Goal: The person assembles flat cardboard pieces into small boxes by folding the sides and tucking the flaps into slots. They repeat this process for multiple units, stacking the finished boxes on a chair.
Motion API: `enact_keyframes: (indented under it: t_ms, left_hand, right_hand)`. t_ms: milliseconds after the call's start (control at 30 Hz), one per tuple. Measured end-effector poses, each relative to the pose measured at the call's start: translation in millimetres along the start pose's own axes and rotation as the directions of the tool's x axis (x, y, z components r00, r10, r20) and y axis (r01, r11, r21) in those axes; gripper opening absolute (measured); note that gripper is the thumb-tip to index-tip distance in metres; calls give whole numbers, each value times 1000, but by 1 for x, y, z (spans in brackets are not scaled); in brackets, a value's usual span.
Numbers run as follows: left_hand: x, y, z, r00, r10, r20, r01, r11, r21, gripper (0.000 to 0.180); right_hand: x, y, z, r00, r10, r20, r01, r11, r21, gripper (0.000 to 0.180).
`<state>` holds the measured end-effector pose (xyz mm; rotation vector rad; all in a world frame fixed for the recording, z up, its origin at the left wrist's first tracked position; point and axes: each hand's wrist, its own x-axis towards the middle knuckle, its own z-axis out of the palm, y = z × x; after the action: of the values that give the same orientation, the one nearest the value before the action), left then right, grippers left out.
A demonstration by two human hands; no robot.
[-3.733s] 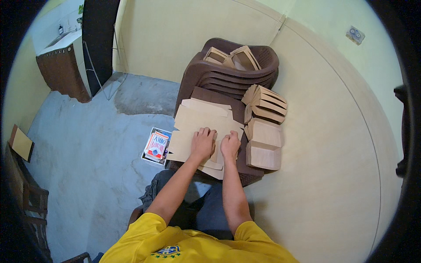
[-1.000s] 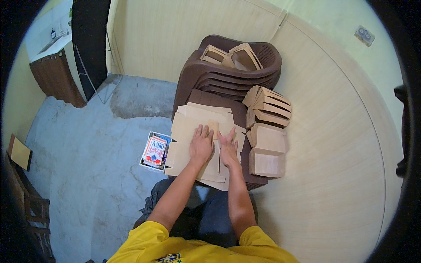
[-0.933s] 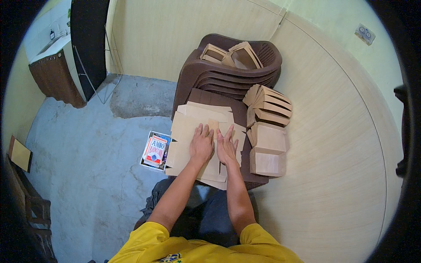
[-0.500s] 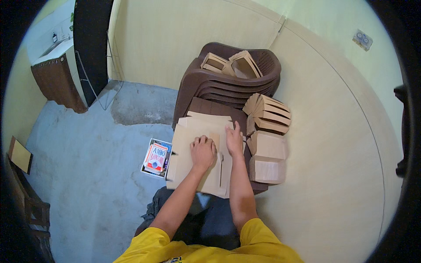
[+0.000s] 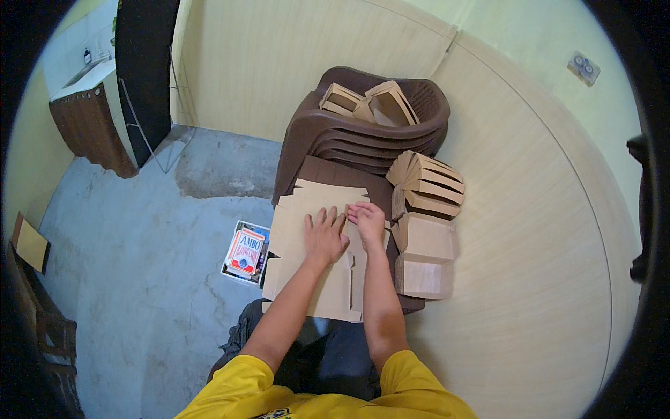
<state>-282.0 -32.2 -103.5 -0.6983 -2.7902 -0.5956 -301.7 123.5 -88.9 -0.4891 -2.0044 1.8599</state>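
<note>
A flat, die-cut brown cardboard box blank [image 5: 287, 227] with slits along its edges lies in front of me, over a brown chair seat and close to my lap. My left hand [image 5: 325, 237] rests palm down on its middle, fingers spread. Beside it, my right hand [image 5: 370, 225] is closed at the right part of the blank, its fingertips pressed together and pointing toward my left fingers. Whatever is between those fingertips is hidden. A raised strip of cardboard [image 5: 352, 283] stands along a crease below my hands.
Nested folded cardboard boxes [image 5: 427, 185] and an opened box [image 5: 426, 276] sit right of the blank. Stacked brown plastic chairs [image 5: 296, 150] stand behind, with cardboard boxes [image 5: 392, 105] on top. A white-rimmed box of packets [image 5: 244, 253] is at left. A wall [image 5: 516, 230] bounds the right.
My right hand has moved left from the blank's right edge, and its fingers have closed. My left hand's fingers have spread. The blank has shifted slightly toward me on its lower side.
</note>
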Motion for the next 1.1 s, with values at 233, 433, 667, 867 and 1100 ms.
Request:
enact_keyframes:
  t_ms: [233, 433, 667, 867, 1100]
  left_hand:
    - [3, -1, -17, 996, -21, 81, 27, 997, -69, 69]
    - [2, 2, -16, 997, -24, 71, 29, 997, -72, 74]
    - [3, -2, -12, 995, -1, 99, 7, 998, -58, 72]
    - [6, 2, -15, 997, -46, 63, 53, 992, -114, 75]
    - [11, -5, -28, 986, -114, 120, 141, 959, -247, 87]
  right_hand:
    - [1, -4, -3, 998, -56, 0, 50, 894, -445, 36]
    - [-4, -6, -5, 960, -279, -23, 153, 592, -791, 44]
    - [5, 2, 11, 947, -281, -157, 21, 540, -841, 36]
    - [17, 10, -4, 967, -225, -122, 83, 725, -683, 31]
    - [-48, 5, -52, 951, -285, -120, 225, 904, -364, 25]
